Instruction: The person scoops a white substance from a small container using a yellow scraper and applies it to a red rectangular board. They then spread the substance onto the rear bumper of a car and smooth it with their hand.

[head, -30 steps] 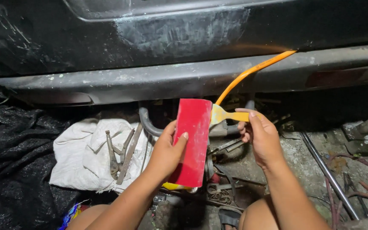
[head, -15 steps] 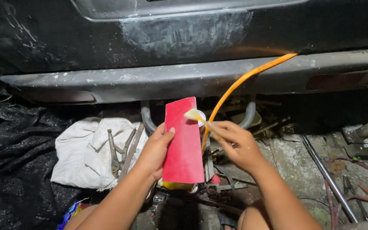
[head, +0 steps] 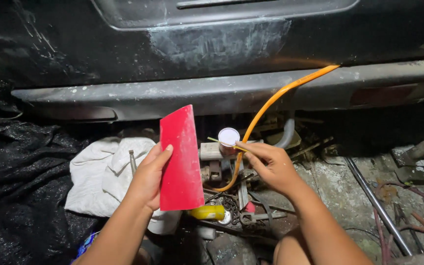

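Red card (head: 181, 159) stands nearly upright in my left hand (head: 148, 179), fingers wrapped on its left edge, thumb behind, its long axis running up and down with a slight lean to the left. My right hand (head: 271, 167) sits just to the right of it, well apart from the card, pinching a thin yellow stick (head: 224, 143) whose tip points left toward a small white-lidded tub (head: 228, 138). Whether the stick touches the lid I cannot tell; it may only cross in front. An orange hose (head: 271, 105) curves down from the car body (head: 212, 44) past my right fingers. A white rag (head: 101, 172) lies left of the card, with a yellow object (head: 208, 212) just below it on the floor.
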